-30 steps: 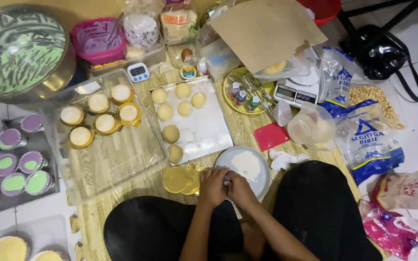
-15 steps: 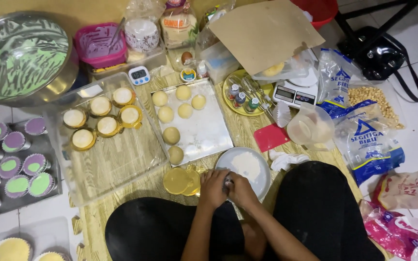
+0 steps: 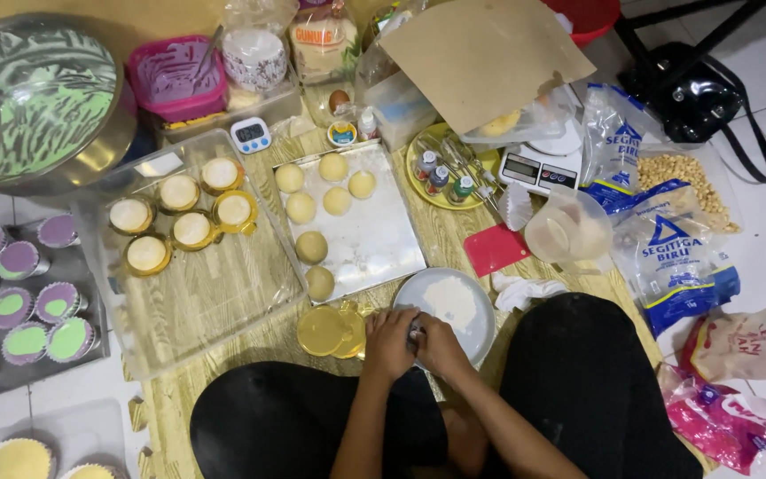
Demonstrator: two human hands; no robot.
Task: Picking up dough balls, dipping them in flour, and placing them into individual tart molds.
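1. Left hand (image 3: 389,341) and right hand (image 3: 441,344) are pressed together at the near rim of a round white plate (image 3: 476,328); fingers of both are curled tight around something small between them (too hidden to identify).
2. The plate carries a patch of white flour (image 3: 450,299) and lies on the wood-pattern mat, just in front of the person's black-clad knees.
3. Immediately left of the left hand sit gold foil cups (image 3: 330,331), stacked and overlapping.
4. Beyond the hands, a metal baking tray (image 3: 379,244) holds seven pale dough balls (image 3: 311,247) along its left and far parts.
5. Left of that tray, a clear plastic tray (image 3: 206,302) holds five gold cups filled with pale dough (image 3: 192,229).
6. Right of the plate: a crumpled white cloth (image 3: 525,291), a red scraper (image 3: 496,249), and a digital scale (image 3: 534,168) farther off.
7. Compared with half a second ago: hands remain in the same clasp at the plate rim; dough balls, cups and trays keep their arrangement. Only the framing has shifted slightly.
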